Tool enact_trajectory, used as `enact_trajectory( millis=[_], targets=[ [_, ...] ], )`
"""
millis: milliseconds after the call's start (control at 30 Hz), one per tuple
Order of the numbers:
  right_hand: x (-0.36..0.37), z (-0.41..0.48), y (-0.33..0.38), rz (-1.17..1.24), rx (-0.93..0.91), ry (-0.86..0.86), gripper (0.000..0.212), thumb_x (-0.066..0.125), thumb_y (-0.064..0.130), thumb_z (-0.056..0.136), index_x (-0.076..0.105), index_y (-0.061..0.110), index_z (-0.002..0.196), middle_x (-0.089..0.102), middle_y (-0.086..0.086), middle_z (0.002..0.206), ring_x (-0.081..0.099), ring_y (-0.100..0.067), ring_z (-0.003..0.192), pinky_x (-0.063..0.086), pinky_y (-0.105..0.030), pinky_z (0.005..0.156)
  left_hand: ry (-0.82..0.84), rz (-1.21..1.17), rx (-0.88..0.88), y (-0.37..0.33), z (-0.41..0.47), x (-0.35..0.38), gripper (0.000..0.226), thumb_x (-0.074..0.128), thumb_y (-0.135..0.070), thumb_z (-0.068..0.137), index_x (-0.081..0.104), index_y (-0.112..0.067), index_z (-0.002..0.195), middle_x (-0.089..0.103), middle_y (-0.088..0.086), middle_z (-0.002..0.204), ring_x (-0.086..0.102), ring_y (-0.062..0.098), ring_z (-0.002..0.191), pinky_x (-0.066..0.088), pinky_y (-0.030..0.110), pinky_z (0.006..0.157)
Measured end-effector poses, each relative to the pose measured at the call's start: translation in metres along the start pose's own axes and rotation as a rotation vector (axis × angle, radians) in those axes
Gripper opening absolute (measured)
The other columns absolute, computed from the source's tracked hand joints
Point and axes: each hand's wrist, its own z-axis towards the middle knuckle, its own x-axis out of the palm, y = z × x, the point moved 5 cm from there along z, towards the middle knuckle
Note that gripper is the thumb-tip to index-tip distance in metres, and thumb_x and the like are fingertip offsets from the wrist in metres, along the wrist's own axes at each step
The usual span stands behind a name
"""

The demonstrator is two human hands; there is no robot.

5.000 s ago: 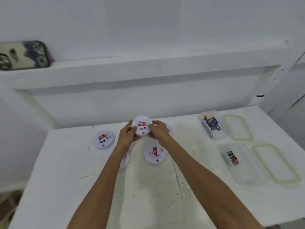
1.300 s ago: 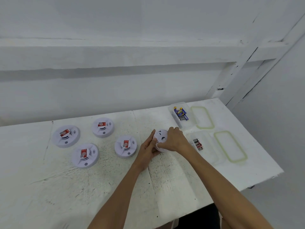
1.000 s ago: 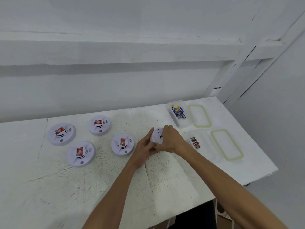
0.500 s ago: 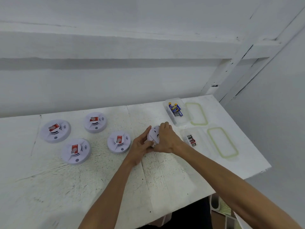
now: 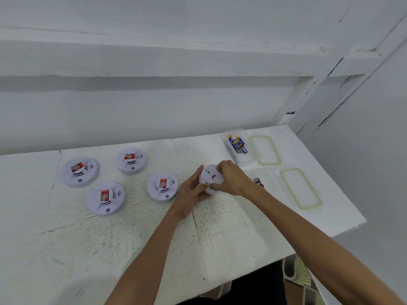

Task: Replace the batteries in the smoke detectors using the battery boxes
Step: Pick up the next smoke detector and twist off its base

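Note:
Both hands hold one white smoke detector [image 5: 211, 177] turned back side up, tilted just above the table. My left hand [image 5: 191, 193] cups its left edge from below; my right hand [image 5: 232, 179] grips its right rim with curled fingers. Several more detectors with red labels lie face up to the left, the nearest one [image 5: 162, 186] beside my left hand. A clear battery box [image 5: 236, 148] with blue and yellow batteries stands at the back right. A second clear box [image 5: 267, 183] with dark and red batteries lies just right of my right hand.
Two green-rimmed lids [image 5: 266, 150] [image 5: 300, 188] lie right of the boxes. The white table [image 5: 220, 234] ends at a right edge close to the lids. A white wall with a ledge runs behind it.
The camera view has shifted right since five seconds ago. Both hands carried a detector to the right near the boxes, flipped back side up, and keep working at it with little movement lately.

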Motion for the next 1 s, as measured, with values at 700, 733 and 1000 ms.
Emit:
enact_trajectory(
  millis=[700, 733, 1000],
  targets=[
    [0.005, 0.0, 0.014, -0.072, -0.036, -0.131, 0.065, 0.078, 0.053, 0.068, 0.045, 0.008, 0.101, 0.042, -0.004, 0.094, 0.043, -0.021, 0.083, 0.032, -0.029, 0.066, 0.022, 0.054, 0.022, -0.003, -0.004, 0.001, 0.057, 0.052, -0.008, 0.107, 0.036, -0.023, 0.16, 0.067, -0.008, 0.141, 0.066, 0.028, 0.128, 0.058, 0.047, 0.101],
    [0.005, 0.0, 0.013, -0.074, -0.033, -0.132, 0.064, 0.078, 0.053, 0.067, 0.044, 0.009, 0.099, 0.043, -0.004, 0.094, 0.044, -0.021, 0.083, 0.031, -0.028, 0.065, 0.022, 0.06, 0.023, -0.004, -0.004, 0.001, 0.056, 0.052, -0.008, 0.107, 0.037, -0.024, 0.16, 0.068, -0.009, 0.14, 0.067, 0.028, 0.127, 0.059, 0.047, 0.1],
    [0.003, 0.005, 0.017, -0.118, -0.043, -0.061, 0.066, 0.077, 0.049, 0.07, 0.046, 0.005, 0.108, 0.041, -0.006, 0.101, 0.042, -0.02, 0.092, 0.035, -0.027, 0.07, 0.011, 0.073, 0.022, -0.006, -0.006, 0.002, 0.056, 0.052, -0.008, 0.107, 0.038, -0.022, 0.16, 0.068, -0.007, 0.14, 0.067, 0.029, 0.127, 0.057, 0.051, 0.102]
  ],
)
